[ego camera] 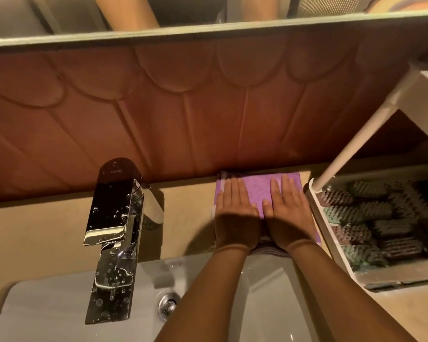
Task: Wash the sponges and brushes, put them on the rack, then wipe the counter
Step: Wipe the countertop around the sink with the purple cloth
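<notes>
A purple cloth (257, 188) lies flat on the beige counter (188, 218) behind the sink, against the wall. My left hand (235, 213) and my right hand (289, 213) press down on it side by side, palms flat and fingers straight. To the right stands a white rack (331, 233) whose lower tray holds several sponges and brushes (371, 223) in dark, green and pinkish tones.
A chrome faucet (116, 230), wet with droplets, stands left of the cloth over the white sink basin (47, 312) with its drain (167, 304). A white rack post (361, 134) slants up at the right. A reddish tiled wall rises behind the counter.
</notes>
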